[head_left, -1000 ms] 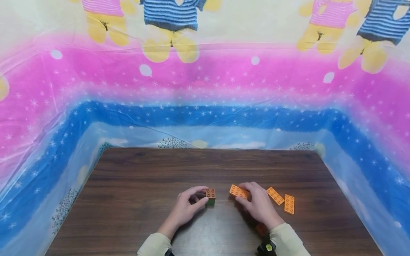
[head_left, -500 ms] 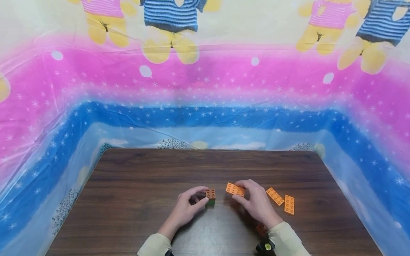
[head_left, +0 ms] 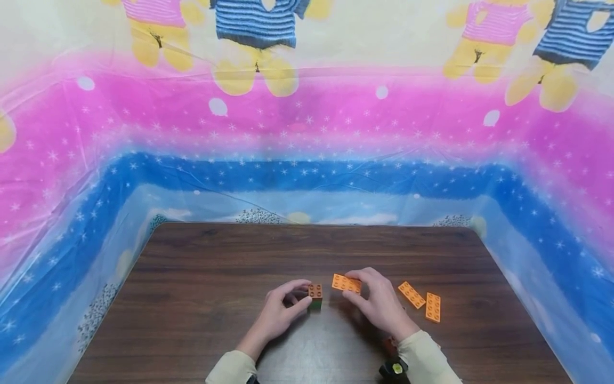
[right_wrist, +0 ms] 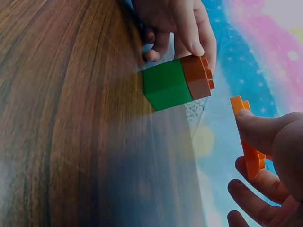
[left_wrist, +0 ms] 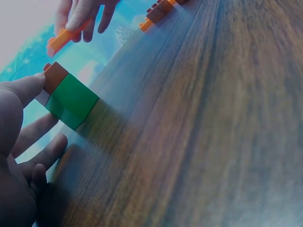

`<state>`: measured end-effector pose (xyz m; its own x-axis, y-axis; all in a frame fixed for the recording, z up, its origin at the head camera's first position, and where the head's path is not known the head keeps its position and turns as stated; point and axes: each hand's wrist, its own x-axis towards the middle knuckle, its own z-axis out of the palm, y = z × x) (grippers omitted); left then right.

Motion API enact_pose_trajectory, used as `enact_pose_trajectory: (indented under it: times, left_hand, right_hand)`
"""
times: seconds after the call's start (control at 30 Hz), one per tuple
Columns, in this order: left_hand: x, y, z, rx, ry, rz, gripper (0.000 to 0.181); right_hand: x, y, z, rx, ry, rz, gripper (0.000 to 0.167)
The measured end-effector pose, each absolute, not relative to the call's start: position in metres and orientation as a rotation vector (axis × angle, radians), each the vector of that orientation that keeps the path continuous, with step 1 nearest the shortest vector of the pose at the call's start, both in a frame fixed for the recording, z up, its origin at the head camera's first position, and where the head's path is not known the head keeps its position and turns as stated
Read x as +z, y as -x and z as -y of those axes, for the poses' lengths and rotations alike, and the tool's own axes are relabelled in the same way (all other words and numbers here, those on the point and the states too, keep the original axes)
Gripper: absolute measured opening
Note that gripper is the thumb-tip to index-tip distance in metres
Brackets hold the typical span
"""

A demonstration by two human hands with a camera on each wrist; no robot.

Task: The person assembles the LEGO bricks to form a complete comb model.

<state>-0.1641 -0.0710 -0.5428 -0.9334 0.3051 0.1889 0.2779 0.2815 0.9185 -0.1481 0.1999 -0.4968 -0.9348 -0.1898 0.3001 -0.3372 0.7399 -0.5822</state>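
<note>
- Cream sleeves [head_left: 232, 368] are lying over the near part of the dark wood-grain table [head_left: 192, 266], and a dark watch [head_left: 395, 368] is sitting on the right wrist.
- Reddish-brown pieces [head_left: 390, 345] are peeking out by that wrist; the arm is covering most of them from above, so I can't fairly say how many.
- Closed down to a pinch, the left hand [head_left: 283, 306] is holding a brown brick [head_left: 315, 290] between thumb and forefinger, its lower fingers bending loosely.
- That brick is sitting on a green brick [left_wrist: 73, 100], which is standing upright on the tabletop.
- Just to the right, the right hand [head_left: 381, 298] is pinching an orange plate [head_left: 342, 284] by one end; the plate is hovering near the brown brick, apart from it.
- Two more orange plates [head_left: 433, 307] are lying studs up beyond that hand, corners all but meeting.
- Farther back, a printed cloth [head_left: 307, 176] is hanging round the table, showing blue and pink bands, snowflakes and figures in striped tops.
</note>
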Motion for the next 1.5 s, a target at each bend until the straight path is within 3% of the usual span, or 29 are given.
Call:
enact_pose_trajectory:
  times: [1.5]
  left_hand:
    - [-0.547, 0.165, 0.071, 1.773, -0.597, -2.509, 0.031]
  right_hand:
    - [-0.497, 0.153, -0.169, 1.054, -0.614, 2.785, 0.036]
